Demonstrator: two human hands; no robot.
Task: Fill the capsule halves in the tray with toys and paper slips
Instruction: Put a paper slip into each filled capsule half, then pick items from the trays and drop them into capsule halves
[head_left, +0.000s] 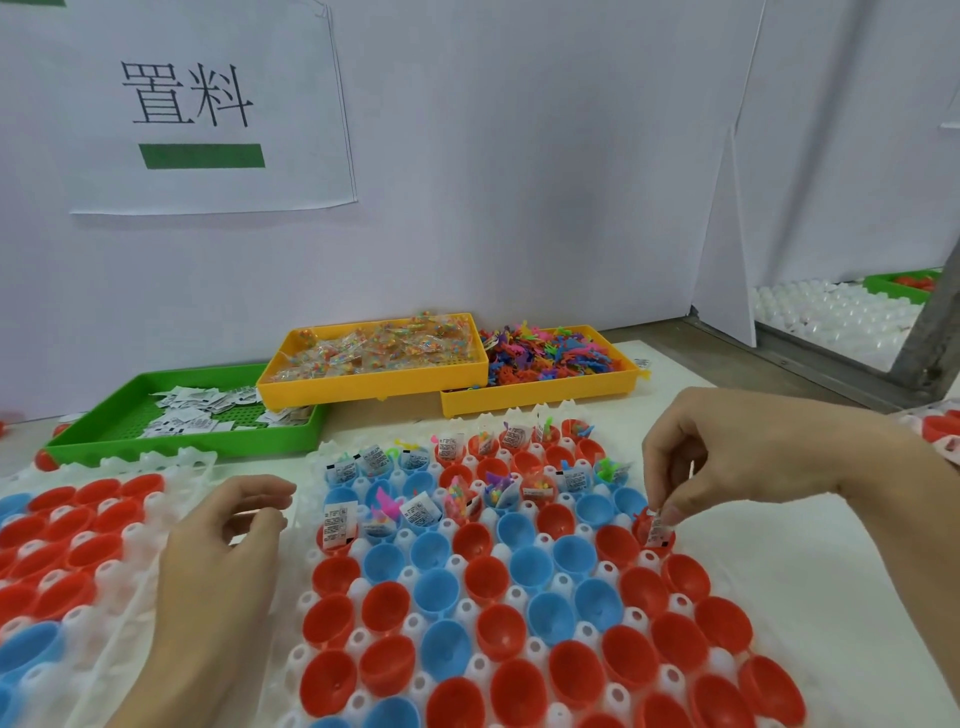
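One paper slip (657, 528) upright | right hand (727, 457) pinches top | red capsule half (655, 540)

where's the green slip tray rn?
Head view, far left: the green tray sits against the wall, its right end tucked under the yellow tray of packets.

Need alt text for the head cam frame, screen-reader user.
A person's right hand pinches a paper slip into a red capsule half at the right edge of a white tray of red and blue halves; only the far rows are filled. The left hand hovers loosely curled. Behind sit a green bin of slips and two yellow bins of toys.
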